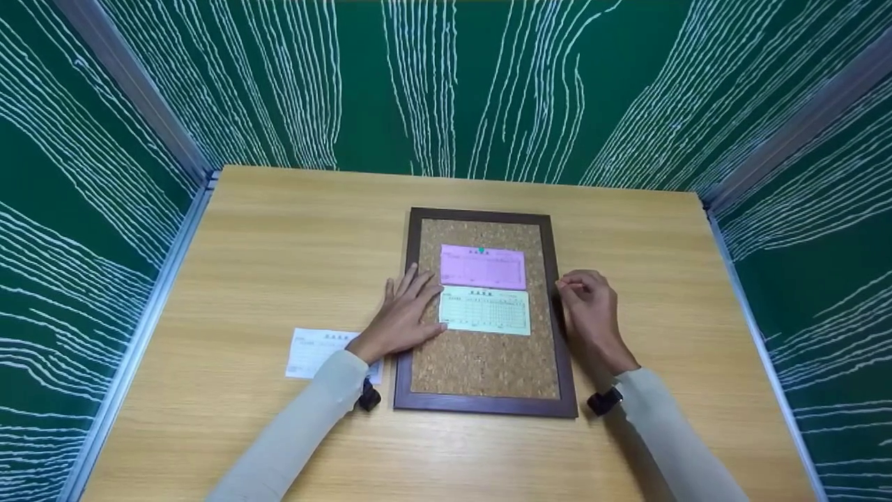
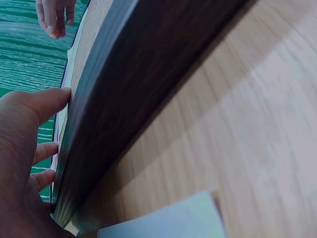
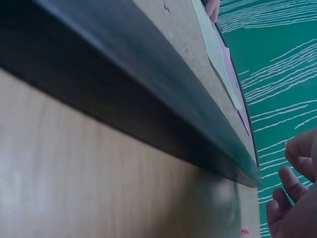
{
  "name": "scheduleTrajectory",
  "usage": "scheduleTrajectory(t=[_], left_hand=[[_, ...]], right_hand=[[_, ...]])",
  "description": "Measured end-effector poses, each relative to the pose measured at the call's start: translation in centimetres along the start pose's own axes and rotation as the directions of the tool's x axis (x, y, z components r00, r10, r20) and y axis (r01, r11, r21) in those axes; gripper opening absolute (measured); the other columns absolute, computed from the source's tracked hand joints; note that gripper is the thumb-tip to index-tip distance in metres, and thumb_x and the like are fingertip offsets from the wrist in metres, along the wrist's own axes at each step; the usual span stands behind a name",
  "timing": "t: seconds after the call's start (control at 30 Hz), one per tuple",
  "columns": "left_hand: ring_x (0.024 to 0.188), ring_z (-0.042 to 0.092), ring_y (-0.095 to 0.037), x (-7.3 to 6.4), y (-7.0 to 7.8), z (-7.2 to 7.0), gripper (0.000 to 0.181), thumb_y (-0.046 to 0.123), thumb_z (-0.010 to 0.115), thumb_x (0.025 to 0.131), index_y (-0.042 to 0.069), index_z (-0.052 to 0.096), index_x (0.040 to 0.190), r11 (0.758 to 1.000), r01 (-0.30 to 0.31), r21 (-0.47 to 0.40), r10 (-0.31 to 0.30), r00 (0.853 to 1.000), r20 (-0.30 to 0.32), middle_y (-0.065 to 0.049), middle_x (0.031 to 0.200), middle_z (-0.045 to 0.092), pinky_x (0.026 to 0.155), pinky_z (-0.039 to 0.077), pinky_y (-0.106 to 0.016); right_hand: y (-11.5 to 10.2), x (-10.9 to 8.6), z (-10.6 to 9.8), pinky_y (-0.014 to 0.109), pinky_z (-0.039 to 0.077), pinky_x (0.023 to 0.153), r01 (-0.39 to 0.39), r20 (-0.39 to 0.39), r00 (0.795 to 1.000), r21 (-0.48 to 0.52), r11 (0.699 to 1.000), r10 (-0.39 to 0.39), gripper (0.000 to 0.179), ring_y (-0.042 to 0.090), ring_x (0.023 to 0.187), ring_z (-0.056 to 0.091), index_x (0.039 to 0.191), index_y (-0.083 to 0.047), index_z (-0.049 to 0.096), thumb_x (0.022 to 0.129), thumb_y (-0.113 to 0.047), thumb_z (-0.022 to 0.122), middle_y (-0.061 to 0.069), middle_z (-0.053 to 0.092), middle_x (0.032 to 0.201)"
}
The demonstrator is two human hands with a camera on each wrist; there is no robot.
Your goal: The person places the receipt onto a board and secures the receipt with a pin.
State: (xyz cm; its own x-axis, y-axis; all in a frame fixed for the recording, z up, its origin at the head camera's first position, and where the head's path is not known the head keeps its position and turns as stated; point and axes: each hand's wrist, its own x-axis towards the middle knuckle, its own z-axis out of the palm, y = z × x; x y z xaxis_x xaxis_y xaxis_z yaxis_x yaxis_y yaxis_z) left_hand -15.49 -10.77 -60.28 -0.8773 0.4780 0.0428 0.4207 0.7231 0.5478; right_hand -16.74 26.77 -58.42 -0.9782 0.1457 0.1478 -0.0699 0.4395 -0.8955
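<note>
A framed cork board (image 1: 488, 369) lies flat on the table. On it are a pink paper slip (image 1: 482, 268), with a green push pin (image 1: 481, 249) at its top edge, and a pale green slip (image 1: 484, 312) just below. My left hand (image 1: 401, 317) reaches over the board's left side with fingers spread, its fingertips at the green slip's left edge. Beside the right frame edge, my right hand (image 1: 592, 310) pinches a small orange push pin (image 3: 286, 144) between thumb and forefinger, mostly hidden by the fingertips. The other right fingers are loosely bent.
A white paper slip (image 1: 317, 353) lies on the table left of the board, partly covered by my left forearm. In the right wrist view a pink push pin (image 3: 245, 231) rests on the table. Green panels (image 1: 481, 84) with white lines surround the table (image 1: 300, 237).
</note>
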Motion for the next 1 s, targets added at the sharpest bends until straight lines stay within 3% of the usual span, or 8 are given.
scheduleTrajectory(t=[0.27, 0.63, 0.83, 1.0], left_hand=[[0.170, 0.004, -0.041, 0.0, 0.1, -0.1, 0.077, 0.050, 0.074, 0.099, 0.015, 0.051, 0.163, 1.000, 0.000, 0.008, 0.000, 1.000, 0.009, -0.014, 0.179, 0.030, 0.127, 0.003, -0.081], [0.170, 0.002, -0.040, 0.0, 0.2, -0.1, 0.077, 0.050, 0.075, 0.099, 0.014, 0.052, 0.162, 1.000, 0.009, -0.003, -0.009, 1.000, 0.009, -0.014, 0.178, 0.031, 0.126, 0.003, -0.081], [0.170, 0.003, -0.041, 0.0, 0.1, -0.1, 0.077, 0.049, 0.075, 0.098, 0.013, 0.052, 0.162, 1.000, 0.005, -0.002, -0.005, 1.000, 0.006, -0.014, 0.178, 0.032, 0.126, 0.003, -0.082], [0.170, 0.002, -0.041, 0.0, 0.1, -0.1, 0.077, 0.049, 0.075, 0.099, 0.014, 0.052, 0.162, 1.000, 0.007, -0.004, -0.007, 1.000, 0.011, -0.014, 0.178, 0.031, 0.126, 0.002, -0.082]], right_hand=[[-0.3, 0.4, 0.5, 0.027, 0.050, 0.095, 0.045, 0.034, 0.998, -0.033, 0.998, -0.044, 0.019, 0.019, 0.109, 0.060, 0.105, 0.005, 0.078, 0.107, -0.013, 0.073, 0.014, 0.070, 0.118], [-0.8, 0.6, 1.8, 0.020, 0.049, 0.094, 0.102, 0.084, 0.991, 0.008, 0.995, -0.103, 0.010, 0.018, 0.113, 0.059, 0.103, 0.006, 0.079, 0.104, -0.003, 0.074, 0.018, 0.072, 0.119], [-1.2, 0.6, 2.8, 0.019, 0.048, 0.083, 0.133, 0.136, 0.982, -0.013, 0.991, -0.129, 0.010, 0.023, 0.106, 0.059, 0.104, 0.005, 0.079, 0.104, -0.004, 0.075, 0.016, 0.070, 0.116], [-1.6, 0.5, 3.5, 0.020, 0.047, 0.079, 0.115, 0.170, 0.980, -0.034, 0.993, -0.108, 0.008, 0.023, 0.102, 0.058, 0.105, 0.001, 0.079, 0.104, -0.007, 0.075, 0.012, 0.069, 0.114]])
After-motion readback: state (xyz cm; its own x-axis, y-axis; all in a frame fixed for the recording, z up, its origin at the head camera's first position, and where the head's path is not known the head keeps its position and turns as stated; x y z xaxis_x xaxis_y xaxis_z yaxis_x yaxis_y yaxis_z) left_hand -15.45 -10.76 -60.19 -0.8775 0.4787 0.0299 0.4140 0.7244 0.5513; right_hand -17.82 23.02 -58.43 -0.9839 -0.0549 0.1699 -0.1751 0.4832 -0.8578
